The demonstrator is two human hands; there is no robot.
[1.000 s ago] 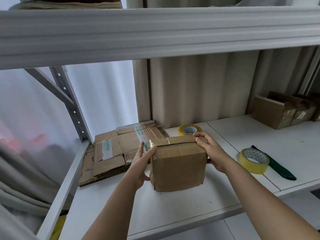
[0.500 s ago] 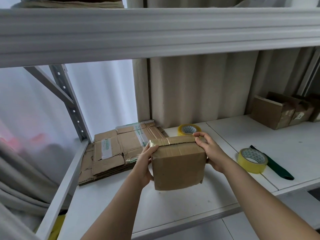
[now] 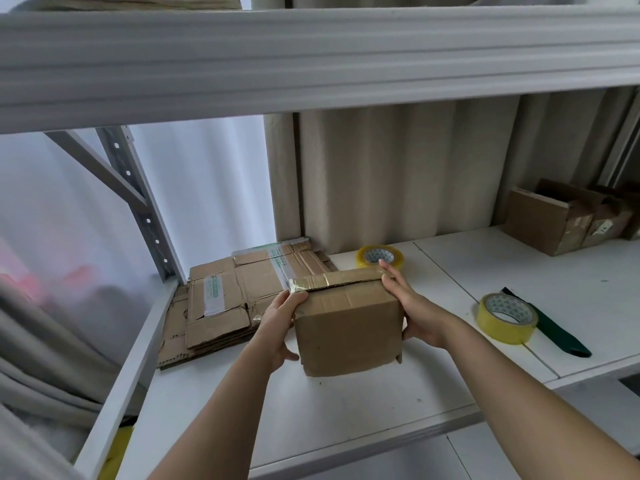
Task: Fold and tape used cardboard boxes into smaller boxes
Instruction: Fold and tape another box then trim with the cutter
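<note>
Fingers [image 3: 389,271] of the right hand [image 3: 414,308] curl over the upper right corner of a small cardboard box [image 3: 348,332], while the fingers of the left hand [image 3: 277,327] clasp its left side, thumb pressed at the top left corner; both hands thus grip the box at frame centre. Glossy tape [image 3: 332,280] runs along the box's top edge, its left end projecting loose past the corner. Whether the box's underside touches the white tabletop [image 3: 346,410] cannot be told. Left of the box, partly behind the left hand, lies a stack of flattened cardboard [image 3: 221,306] bearing white labels with green print. Just behind the right fingertips rests a clear-yellow tape roll [image 3: 379,256]. At the right of the frame, well apart from the box, a second yellow tape roll [image 3: 505,318] lies flat, touching a dark green strip-shaped tool [image 3: 550,327] beside it. In the upper right, against the beige curtain [image 3: 398,174], stand several assembled brown boxes [image 3: 561,220]. A white shelf beam [image 3: 311,57] spans the top of the frame; a perforated grey upright [image 3: 138,202] rises at left.
</note>
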